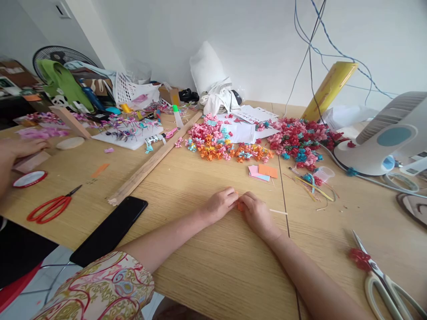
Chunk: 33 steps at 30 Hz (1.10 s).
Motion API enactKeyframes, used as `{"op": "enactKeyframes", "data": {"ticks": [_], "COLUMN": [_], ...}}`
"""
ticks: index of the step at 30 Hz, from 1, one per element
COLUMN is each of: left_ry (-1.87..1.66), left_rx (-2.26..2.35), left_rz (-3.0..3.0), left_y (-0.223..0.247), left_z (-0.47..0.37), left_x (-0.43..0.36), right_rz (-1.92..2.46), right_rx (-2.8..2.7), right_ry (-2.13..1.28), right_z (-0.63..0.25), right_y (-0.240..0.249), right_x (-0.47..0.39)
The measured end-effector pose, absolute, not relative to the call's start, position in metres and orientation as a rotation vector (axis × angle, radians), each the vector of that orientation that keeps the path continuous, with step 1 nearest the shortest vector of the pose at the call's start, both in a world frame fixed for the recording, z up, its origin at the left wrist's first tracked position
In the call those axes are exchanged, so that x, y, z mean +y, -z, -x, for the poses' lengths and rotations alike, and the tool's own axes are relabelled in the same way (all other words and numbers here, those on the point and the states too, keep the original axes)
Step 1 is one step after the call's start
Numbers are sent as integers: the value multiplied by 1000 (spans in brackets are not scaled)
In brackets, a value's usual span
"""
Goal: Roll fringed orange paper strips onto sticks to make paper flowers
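My left hand [220, 204] and my right hand [256, 211] meet over the table, fingers pinched together on a small piece of orange paper [240, 206]. Most of that piece is hidden by the fingers. A thin pale strip [278, 212] sticks out to the right from beneath my right hand; whether I hold it I cannot tell. Just beyond the hands lie rectangular paper pieces [267, 170] in orange, pink and light blue. Further back is a heap of small pink, orange and blue paper flowers [216, 144].
A wooden bar [155, 160] and a black phone [110, 231] lie to the left, with red-handled scissors [53, 206]. White-handled scissors [376, 266] are at right, below a white appliance [383, 138]. Another person's hand [28, 147] rests at far left. Red flowers [303, 138] fill the back.
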State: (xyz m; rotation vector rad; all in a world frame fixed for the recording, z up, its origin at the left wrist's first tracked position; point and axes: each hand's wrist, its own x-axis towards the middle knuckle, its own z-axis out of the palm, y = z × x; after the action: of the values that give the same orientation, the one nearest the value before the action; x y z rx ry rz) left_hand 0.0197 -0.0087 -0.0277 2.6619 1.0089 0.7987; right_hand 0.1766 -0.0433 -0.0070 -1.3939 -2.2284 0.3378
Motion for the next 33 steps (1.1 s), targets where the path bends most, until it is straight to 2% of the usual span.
{"op": "enactKeyframes", "data": {"ticks": [25,33], "left_ry": [-752,-668], "left_rx": [1096,1109], "left_rz": [-2688,-2780], "left_y": [24,22], "left_z": [-18,-17], "left_x": [-10,-11], "right_rz": [1340,1369], "right_rx": [-2448,-2368], "right_ry": [-75,-189], "right_z": [-180,-179], "right_y": [6,12], "right_x": [-42,-42]}}
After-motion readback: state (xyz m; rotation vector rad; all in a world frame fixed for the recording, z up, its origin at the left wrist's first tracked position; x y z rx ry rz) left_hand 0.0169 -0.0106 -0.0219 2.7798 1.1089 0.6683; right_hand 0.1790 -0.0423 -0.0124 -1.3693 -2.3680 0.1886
